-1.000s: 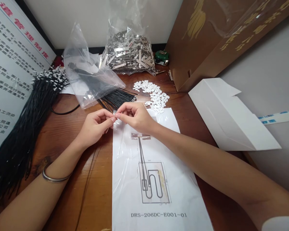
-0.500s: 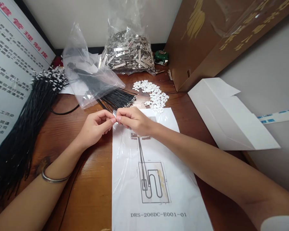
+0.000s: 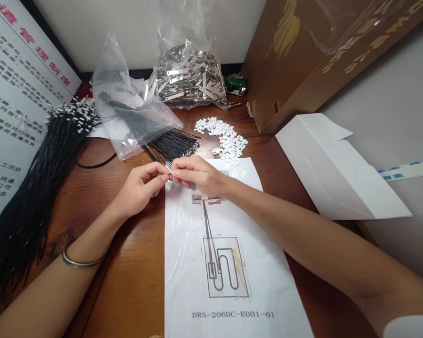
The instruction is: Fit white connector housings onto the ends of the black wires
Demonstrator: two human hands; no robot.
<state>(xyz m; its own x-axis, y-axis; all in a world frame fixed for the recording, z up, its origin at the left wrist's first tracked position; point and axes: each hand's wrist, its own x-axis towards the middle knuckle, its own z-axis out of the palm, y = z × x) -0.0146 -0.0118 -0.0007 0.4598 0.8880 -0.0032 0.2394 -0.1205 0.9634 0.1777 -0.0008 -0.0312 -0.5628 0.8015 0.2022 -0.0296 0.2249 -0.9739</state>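
Note:
My left hand (image 3: 143,188) and my right hand (image 3: 200,176) meet fingertip to fingertip over the top left of a printed drawing sheet (image 3: 183,281). Both are closed in a pinch. A thin black wire (image 3: 100,291) trails from under my left hand, past the wrist, towards the front of the table. Between the fingertips a tiny pale piece shows, too small to name. Just beyond the hands lies a bunch of black wires (image 3: 172,143) with metal tips. A pile of small white connector housings (image 3: 229,143) is spread behind the sheet.
At the back stand a clear bag of metal strips (image 3: 190,77) and a green tape measure (image 3: 236,84). Another clear bag (image 3: 134,112) covers part of the wires. White-tipped black wires (image 3: 52,159) hang at left. A brown box (image 3: 289,56) and folded white card (image 3: 334,173) stand right.
Both hands stay pinched together and have shifted very slightly right. The trailing wire's front end has moved a little to the left.

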